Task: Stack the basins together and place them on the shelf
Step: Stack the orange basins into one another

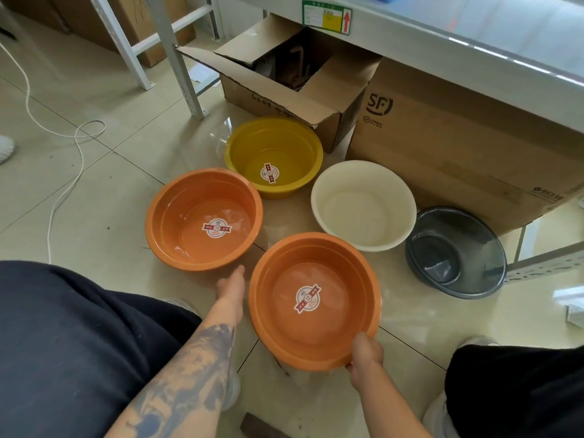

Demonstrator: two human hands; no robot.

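Several plastic basins sit on the tiled floor. The nearest orange basin (pixel 328 324) is tilted and lifted at its near rim, where my right hand (pixel 366 358) grips it. My left hand (pixel 232 286) reaches along its left side, fingers apart, between it and a second orange basin (pixel 189 216). Behind stand a yellow basin (pixel 284 147), a white basin (pixel 363 203) and a dark grey basin (pixel 458 251) at the right. The grey metal shelf (pixel 474 36) runs across the top right.
An open cardboard box (pixel 316 102) and a large SF carton (pixel 458 147) stand under the shelf behind the basins. A shelf leg (pixel 183 67) rises at upper left, and a white cable (pixel 63 172) trails across the floor. My dark-trousered knees fill both lower corners.
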